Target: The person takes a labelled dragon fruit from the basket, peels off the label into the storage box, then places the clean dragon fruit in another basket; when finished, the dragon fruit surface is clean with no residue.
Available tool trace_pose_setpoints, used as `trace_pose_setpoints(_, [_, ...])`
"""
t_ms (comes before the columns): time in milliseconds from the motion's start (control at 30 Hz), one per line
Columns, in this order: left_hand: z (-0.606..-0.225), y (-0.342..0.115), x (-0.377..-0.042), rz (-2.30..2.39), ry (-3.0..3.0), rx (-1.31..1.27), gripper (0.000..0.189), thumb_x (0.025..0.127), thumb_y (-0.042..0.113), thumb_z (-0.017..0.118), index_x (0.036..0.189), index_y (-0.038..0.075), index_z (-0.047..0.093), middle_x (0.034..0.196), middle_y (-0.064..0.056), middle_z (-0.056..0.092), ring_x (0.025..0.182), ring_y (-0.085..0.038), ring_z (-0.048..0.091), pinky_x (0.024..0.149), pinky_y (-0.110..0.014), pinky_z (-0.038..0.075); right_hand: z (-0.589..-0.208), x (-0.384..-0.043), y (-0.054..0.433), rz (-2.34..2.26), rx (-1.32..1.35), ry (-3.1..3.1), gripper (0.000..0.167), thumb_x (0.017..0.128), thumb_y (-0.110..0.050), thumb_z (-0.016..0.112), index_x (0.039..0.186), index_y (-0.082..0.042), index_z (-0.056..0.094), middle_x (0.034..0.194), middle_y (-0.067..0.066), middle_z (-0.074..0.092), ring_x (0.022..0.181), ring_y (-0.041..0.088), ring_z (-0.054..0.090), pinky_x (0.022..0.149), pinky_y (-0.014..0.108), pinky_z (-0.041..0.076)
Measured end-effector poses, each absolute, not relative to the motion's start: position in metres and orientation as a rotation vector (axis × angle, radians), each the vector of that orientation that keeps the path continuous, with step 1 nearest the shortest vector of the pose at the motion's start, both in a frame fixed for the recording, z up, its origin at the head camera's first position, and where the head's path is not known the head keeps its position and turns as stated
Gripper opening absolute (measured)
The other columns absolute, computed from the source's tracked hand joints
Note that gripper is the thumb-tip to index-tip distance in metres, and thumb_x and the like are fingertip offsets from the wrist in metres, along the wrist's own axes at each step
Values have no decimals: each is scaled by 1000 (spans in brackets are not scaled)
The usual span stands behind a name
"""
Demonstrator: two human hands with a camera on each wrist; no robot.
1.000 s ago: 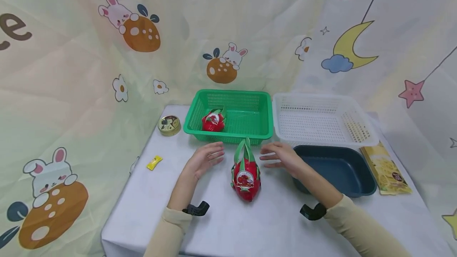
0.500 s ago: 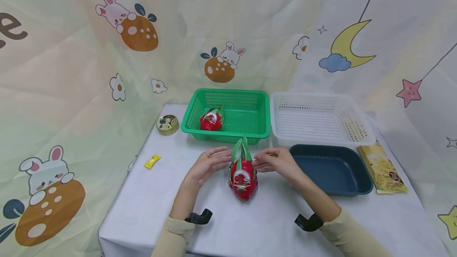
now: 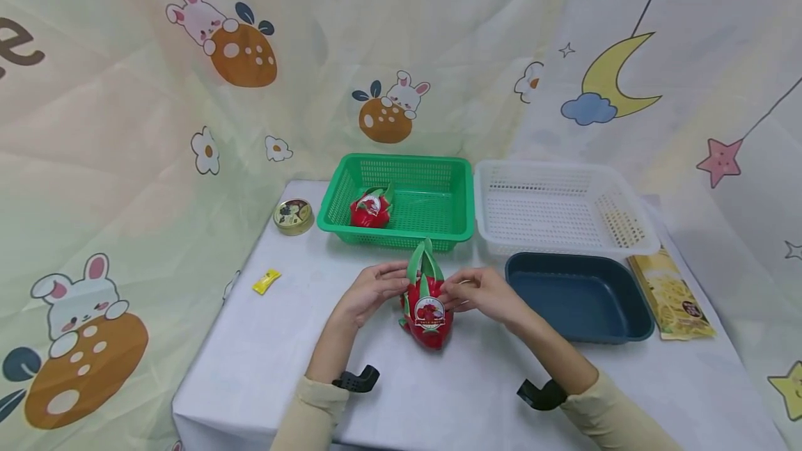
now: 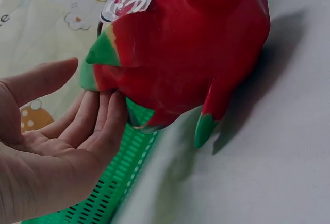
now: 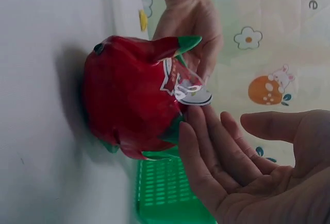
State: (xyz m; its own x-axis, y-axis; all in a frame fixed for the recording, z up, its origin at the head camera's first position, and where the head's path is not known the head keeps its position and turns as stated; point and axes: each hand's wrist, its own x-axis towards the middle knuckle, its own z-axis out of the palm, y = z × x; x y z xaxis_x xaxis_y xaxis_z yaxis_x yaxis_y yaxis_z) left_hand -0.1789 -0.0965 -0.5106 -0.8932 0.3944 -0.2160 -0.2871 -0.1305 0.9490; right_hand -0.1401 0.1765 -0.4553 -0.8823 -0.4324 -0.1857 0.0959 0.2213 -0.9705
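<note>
A glossy red dragon fruit [image 3: 430,331] with green-tipped scales and a round label stands on the white cloth between the hands, its long green leaves pointing toward the back. The left hand [image 3: 374,291] is at its left side, and in the left wrist view the fingers reach under a green-tipped scale with the thumb apart. On the other side is the right hand [image 3: 481,294]; the right wrist view shows its outstretched fingertips right at the fruit's skin and label, thumb held away. A second dragon fruit [image 3: 370,211] lies in the green basket [image 3: 401,236].
Beside the green basket sits a white basket [image 3: 567,246], with a dark blue tub [image 3: 579,336] in front of it. A yellow snack packet [image 3: 679,305] lies at the right. Toward the left are a round tin [image 3: 293,218] and a small yellow wrapped candy [image 3: 266,282].
Both hands have moved inward from either side of the front dragon fruit to reach it. The fruit looks slightly turned; the things around it have stayed in place.
</note>
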Motion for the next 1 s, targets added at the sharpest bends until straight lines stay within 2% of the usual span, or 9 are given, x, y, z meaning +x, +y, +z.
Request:
trace_pose_setpoints(167, [-514, -96, -180, 2080, 1696, 86, 49, 96, 5, 72, 142, -5, 57, 133, -21, 67, 115, -21, 69, 104, -36, 55, -461, -144, 179, -1720, -320, 2028, 32, 102, -11, 65, 121, 14, 65, 106, 25, 76, 101, 40, 75, 94, 57, 58])
trace_pose_setpoints(300, [-516, -97, -178, 2097, 1652, 63, 47, 97, 5, 70, 142, -4, 58, 132, -18, 68, 117, -21, 69, 107, -38, 53, -467, -143, 178, -1753, -291, 2007, 32, 99, -10, 70, 120, 13, 65, 105, 24, 77, 96, 37, 77, 94, 58, 58])
trace_pose_setpoints(567, [-517, -105, -174, 2119, 1646, 79, 43, 99, 4, 67, 141, -1, 61, 135, -17, 68, 115, -23, 70, 104, -40, 55, -476, -146, 179, -1764, -202, 2046, 35, 94, -18, 78, 118, 6, 68, 100, 18, 79, 94, 35, 78, 92, 47, 61])
trace_pose_setpoints(733, [-519, -109, -174, 2135, 1597, 66, 41, 102, 7, 64, 141, -3, 61, 134, -16, 69, 113, -23, 71, 105, -41, 54, -480, -150, 180, -1741, -238, 2052, 35, 93, -19, 79, 118, 4, 69, 100, 18, 79, 93, 36, 77, 92, 41, 60])
trace_pose_setpoints(1000, [-519, -109, -177, 2159, 1522, 88, 40, 106, 8, 56, 143, -6, 57, 136, -18, 67, 118, -27, 69, 109, -46, 51, -476, -150, 182, -1671, -292, 2094, 29, 89, -18, 84, 113, -2, 80, 103, 14, 79, 97, 27, 77, 89, 35, 60])
